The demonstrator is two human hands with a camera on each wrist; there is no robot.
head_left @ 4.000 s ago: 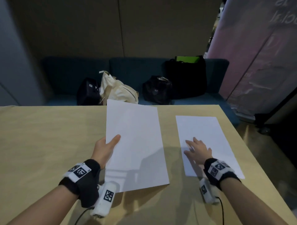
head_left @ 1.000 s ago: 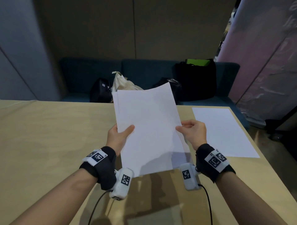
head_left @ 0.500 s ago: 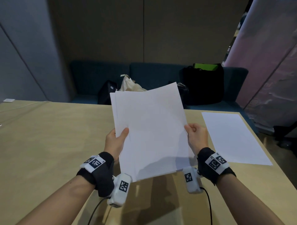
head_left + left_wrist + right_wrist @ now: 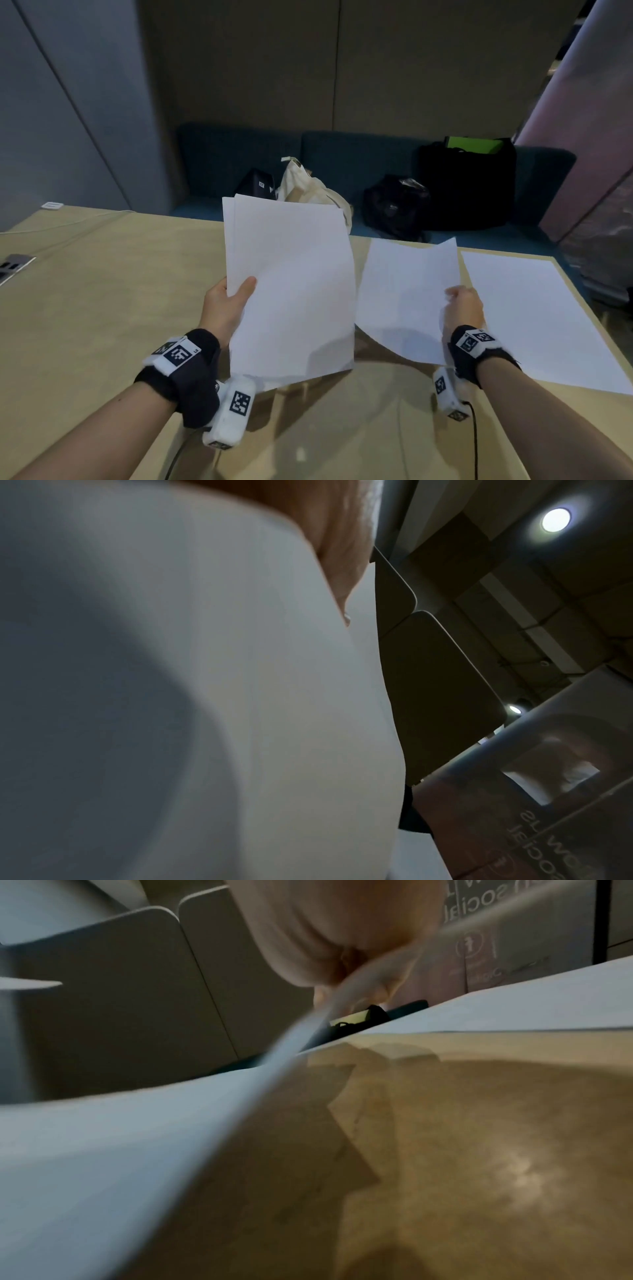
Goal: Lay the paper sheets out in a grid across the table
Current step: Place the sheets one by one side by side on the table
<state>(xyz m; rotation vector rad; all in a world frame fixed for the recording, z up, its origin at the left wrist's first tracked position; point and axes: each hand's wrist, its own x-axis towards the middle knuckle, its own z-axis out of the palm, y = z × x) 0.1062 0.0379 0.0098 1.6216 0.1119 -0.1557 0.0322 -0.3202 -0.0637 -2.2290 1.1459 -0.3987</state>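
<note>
With the left hand (image 4: 224,306) gripping the stack (image 4: 289,291), the right hand (image 4: 462,308), pinching one sheet (image 4: 404,301), should lower it flat at nine o'clock of the laid sheet (image 4: 534,318), edges parallel on the worktop (image 4: 102,291).

Pretty dim in here, just round ceiling lights (image 4: 555,520) overhead throwing soft shadows and a glare patch on the surface (image 4: 520,1175), wrist views are smeary and out of focus up close, head view bends at the edges.
</note>
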